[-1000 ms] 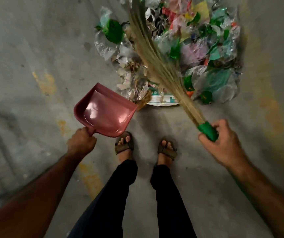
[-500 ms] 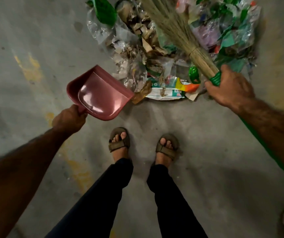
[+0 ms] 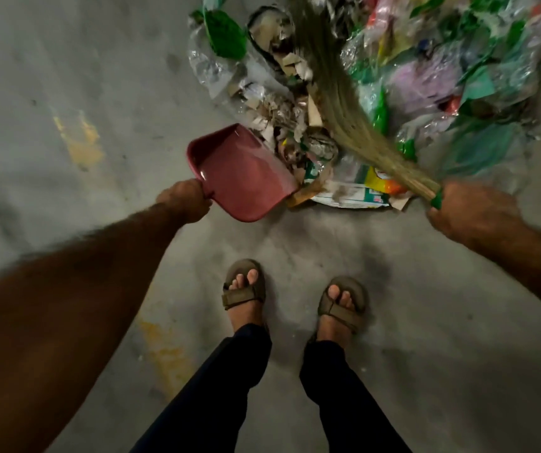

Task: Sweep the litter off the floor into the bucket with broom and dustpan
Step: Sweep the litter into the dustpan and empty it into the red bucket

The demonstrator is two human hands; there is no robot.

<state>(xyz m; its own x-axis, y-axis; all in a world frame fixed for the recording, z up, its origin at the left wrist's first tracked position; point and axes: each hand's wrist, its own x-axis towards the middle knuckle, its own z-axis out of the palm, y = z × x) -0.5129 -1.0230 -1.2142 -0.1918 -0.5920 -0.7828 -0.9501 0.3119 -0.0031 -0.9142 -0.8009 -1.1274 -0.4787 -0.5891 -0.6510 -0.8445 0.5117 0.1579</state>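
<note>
Plastic, paper and torn card, that's the litter, one big heap on the floor just ahead of the person's two sandalled feet, and none of it is in the dustpan yet. One dustpan, red, at the heap's left edge: the left hand is wrapped tight round its handle, and the open mouth is turned toward the litter, lip touching or all but touching the nearest scraps. Likely set there as a stop, so whatever gets pushed across has somewhere to land. One broom, straw bristles running up over the middle of the heap, and the right hand grips it at the green collar, right of the pile's near edge. Held low like that, it gives short, firm strokes, and the bristles lie on the far side of the scraps from the pan, ready to drag them leftward. Bristle tips are blurred up top, so whether they press on the litter or skim above it I can't say. Bucket? Not in view anywhere around the heap. So the count: one heap, one pan, one broom, two hands both full.
</note>
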